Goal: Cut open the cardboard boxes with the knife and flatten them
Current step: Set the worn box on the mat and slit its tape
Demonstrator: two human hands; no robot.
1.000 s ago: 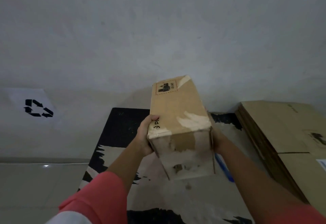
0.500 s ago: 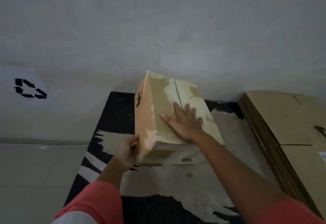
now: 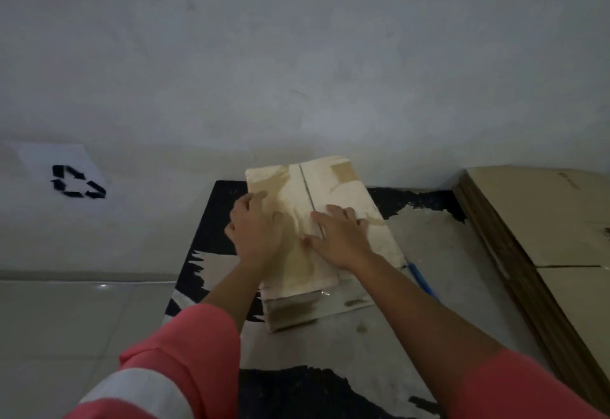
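Note:
A closed cardboard box (image 3: 336, 187) with torn pale patches lies on a black and grey mat (image 3: 412, 329), its top seam running away from me. My left hand (image 3: 255, 230) lies flat on the box's left half, fingers straight. My right hand (image 3: 340, 233) lies flat on the right half, next to the seam. A blue-handled knife (image 3: 424, 283) rests on the mat just right of the box, partly hidden by my right forearm.
A stack of flattened cardboard (image 3: 541, 247) lies along the mat's right side. A white sheet with a black recycling symbol (image 3: 77, 182) sits at the left by the wall. Pale floor tiles (image 3: 66, 336) extend to the left.
The box was held up in both hands, then turned and set down on the mat. Both hands now rest flat on its top; the left moved up from the box's side.

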